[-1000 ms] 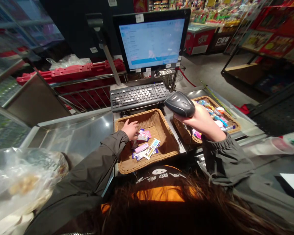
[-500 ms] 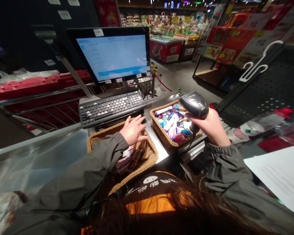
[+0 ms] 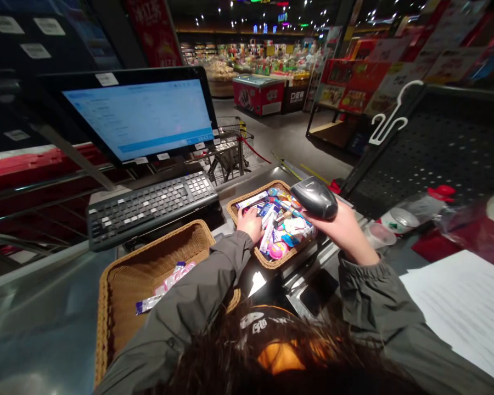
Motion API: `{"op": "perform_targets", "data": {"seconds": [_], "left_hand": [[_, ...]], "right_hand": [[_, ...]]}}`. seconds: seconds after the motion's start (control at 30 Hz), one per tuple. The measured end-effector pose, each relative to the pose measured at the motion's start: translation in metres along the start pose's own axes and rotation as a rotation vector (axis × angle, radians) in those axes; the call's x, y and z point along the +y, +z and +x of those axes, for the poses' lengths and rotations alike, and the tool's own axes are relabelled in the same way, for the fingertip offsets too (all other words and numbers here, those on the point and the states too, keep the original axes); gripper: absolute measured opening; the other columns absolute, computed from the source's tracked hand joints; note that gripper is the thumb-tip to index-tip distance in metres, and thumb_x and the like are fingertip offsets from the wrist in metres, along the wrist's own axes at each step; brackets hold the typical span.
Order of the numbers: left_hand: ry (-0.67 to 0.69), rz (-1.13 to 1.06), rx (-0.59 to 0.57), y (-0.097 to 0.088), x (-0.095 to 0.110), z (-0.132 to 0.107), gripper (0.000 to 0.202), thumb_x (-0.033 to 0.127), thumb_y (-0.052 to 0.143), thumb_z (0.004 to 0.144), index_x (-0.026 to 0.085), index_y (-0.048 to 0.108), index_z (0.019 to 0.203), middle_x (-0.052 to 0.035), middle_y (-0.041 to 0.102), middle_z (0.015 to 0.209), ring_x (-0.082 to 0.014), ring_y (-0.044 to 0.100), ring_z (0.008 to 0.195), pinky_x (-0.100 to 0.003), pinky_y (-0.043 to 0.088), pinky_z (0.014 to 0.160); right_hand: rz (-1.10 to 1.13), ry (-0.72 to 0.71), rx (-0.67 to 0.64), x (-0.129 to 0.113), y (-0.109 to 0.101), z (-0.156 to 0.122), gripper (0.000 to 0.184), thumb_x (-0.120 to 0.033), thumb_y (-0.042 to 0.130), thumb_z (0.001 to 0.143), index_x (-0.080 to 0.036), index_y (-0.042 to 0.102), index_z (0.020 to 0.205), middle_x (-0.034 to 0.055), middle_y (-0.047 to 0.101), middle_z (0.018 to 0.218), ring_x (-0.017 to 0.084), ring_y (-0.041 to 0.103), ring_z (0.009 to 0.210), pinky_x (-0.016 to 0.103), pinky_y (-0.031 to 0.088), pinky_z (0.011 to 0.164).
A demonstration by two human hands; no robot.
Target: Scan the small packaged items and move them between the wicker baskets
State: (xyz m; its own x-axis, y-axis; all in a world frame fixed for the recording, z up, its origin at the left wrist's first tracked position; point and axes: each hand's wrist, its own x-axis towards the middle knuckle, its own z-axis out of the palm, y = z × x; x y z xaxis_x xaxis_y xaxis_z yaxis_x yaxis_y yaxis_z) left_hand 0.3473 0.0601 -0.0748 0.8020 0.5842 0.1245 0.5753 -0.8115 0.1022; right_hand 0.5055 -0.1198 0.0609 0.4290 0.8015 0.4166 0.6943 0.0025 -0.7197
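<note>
My left hand [image 3: 250, 224] reaches into the left side of a wicker basket [image 3: 262, 260] full of wrapped sweets [image 3: 288, 230]. Its fingers are bent down among the packets, and what they grip, if anything, is hidden. A black barcode scanner [image 3: 315, 197] is in my right hand [image 3: 346, 227], its head hanging over the basket's right side. My left forearm crosses a larger wicker basket [image 3: 125, 285], where a few purple-and-white stick packets [image 3: 150, 303] and pink wrapped pieces [image 3: 175, 276] lie.
A black keyboard [image 3: 152, 206] and a lit monitor [image 3: 148, 115] stand at the left. White paper sheets [image 3: 461, 307] lie at the right, near clear plastic tubs [image 3: 381, 233]. A white hanger [image 3: 391, 120] hangs on a dark perforated panel [image 3: 444, 142]. Beyond stands a shopping cart [image 3: 226, 153].
My left hand has moved right, from over the larger basket into the basket of sweets, its fingers now bent. The scanner stays in my right hand. The view has shifted right.
</note>
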Motion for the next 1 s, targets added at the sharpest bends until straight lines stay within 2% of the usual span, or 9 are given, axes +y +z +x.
{"op": "perform_targets", "data": {"seconds": [0.13,0.23,0.33,0.47,0.6,0.67,0.8,0.9,1.0], "left_hand": [[-0.020,0.004,0.003,-0.002,-0.004,0.010,0.024,0.036,0.060,0.083,0.019,0.073,0.096,-0.0143,0.058,0.139,-0.0334,0.049,0.130,-0.064,0.026,0.114],[-0.012,0.009,0.012,-0.005,-0.003,0.016,0.024,0.032,0.062,0.083,0.019,0.073,0.099,-0.0145,0.054,0.143,-0.0340,0.044,0.135,-0.065,0.020,0.116],[0.005,0.005,-0.006,-0.004,-0.003,0.018,0.018,0.032,0.066,0.081,0.020,0.074,0.091,-0.0127,0.055,0.143,-0.0338,0.042,0.137,-0.064,0.014,0.118],[-0.032,-0.012,-0.028,-0.011,-0.012,0.020,0.019,0.037,0.065,0.082,0.020,0.074,0.083,-0.0118,0.060,0.137,-0.0345,0.046,0.134,-0.067,0.022,0.114],[0.019,0.030,0.081,-0.028,-0.022,0.022,0.019,0.035,0.061,0.085,0.022,0.074,0.086,-0.0096,0.056,0.143,-0.0329,0.040,0.139,-0.068,0.015,0.116],[0.052,0.065,0.086,-0.032,-0.021,0.021,0.022,0.040,0.066,0.082,0.021,0.075,0.088,-0.0116,0.053,0.146,-0.0340,0.037,0.141,-0.068,0.012,0.117],[0.018,0.093,-0.004,-0.021,-0.018,0.014,0.016,0.034,0.070,0.078,0.023,0.076,0.088,-0.0110,0.060,0.137,-0.0329,0.043,0.136,-0.064,0.015,0.118],[-0.025,0.083,-0.011,-0.009,-0.023,0.011,0.017,0.034,0.067,0.081,0.021,0.077,0.086,-0.0123,0.064,0.130,-0.0341,0.049,0.130,-0.066,0.027,0.112],[-0.027,0.065,-0.007,-0.002,-0.029,0.011,0.020,0.036,0.066,0.082,0.019,0.076,0.085,-0.0125,0.068,0.124,-0.0352,0.053,0.126,-0.065,0.029,0.111]], "right_hand": [[0.053,0.016,-0.020,0.010,-0.001,0.007,0.044,-0.046,0.078,0.072,-0.017,0.070,0.104,0.0120,0.074,0.107,0.031,0.070,0.100,0.049,0.054,0.094],[0.090,0.020,-0.029,0.013,0.000,0.013,0.047,-0.044,0.078,0.072,-0.017,0.069,0.109,0.0126,0.073,0.112,0.031,0.069,0.104,0.049,0.052,0.097],[0.084,0.024,-0.030,0.014,0.001,0.017,0.048,-0.044,0.079,0.072,-0.016,0.069,0.110,0.0131,0.073,0.113,0.031,0.069,0.105,0.049,0.052,0.098],[0.059,0.008,-0.037,0.014,0.002,0.019,0.050,-0.045,0.079,0.071,-0.017,0.068,0.111,0.0139,0.072,0.115,0.032,0.068,0.107,0.050,0.051,0.099],[0.020,-0.018,-0.045,0.009,0.006,0.020,0.047,-0.048,0.077,0.071,-0.018,0.069,0.106,0.0129,0.073,0.109,0.031,0.069,0.101,0.050,0.054,0.093],[0.004,-0.029,-0.038,0.005,0.010,0.021,0.045,-0.049,0.077,0.070,-0.017,0.070,0.102,0.0131,0.074,0.105,0.032,0.070,0.097,0.049,0.055,0.090],[0.004,-0.061,-0.024,-0.006,0.021,0.021,0.045,-0.048,0.078,0.068,-0.017,0.070,0.101,0.0124,0.073,0.104,0.031,0.069,0.097,0.048,0.055,0.090],[0.009,-0.062,-0.027,-0.015,0.026,0.017,0.048,-0.048,0.077,0.070,-0.019,0.068,0.107,0.0116,0.072,0.108,0.031,0.069,0.100,0.048,0.054,0.092],[0.006,-0.071,-0.028,-0.024,0.028,0.011,0.052,-0.047,0.077,0.072,-0.019,0.067,0.114,0.0120,0.071,0.113,0.031,0.067,0.104,0.049,0.052,0.095]]}}
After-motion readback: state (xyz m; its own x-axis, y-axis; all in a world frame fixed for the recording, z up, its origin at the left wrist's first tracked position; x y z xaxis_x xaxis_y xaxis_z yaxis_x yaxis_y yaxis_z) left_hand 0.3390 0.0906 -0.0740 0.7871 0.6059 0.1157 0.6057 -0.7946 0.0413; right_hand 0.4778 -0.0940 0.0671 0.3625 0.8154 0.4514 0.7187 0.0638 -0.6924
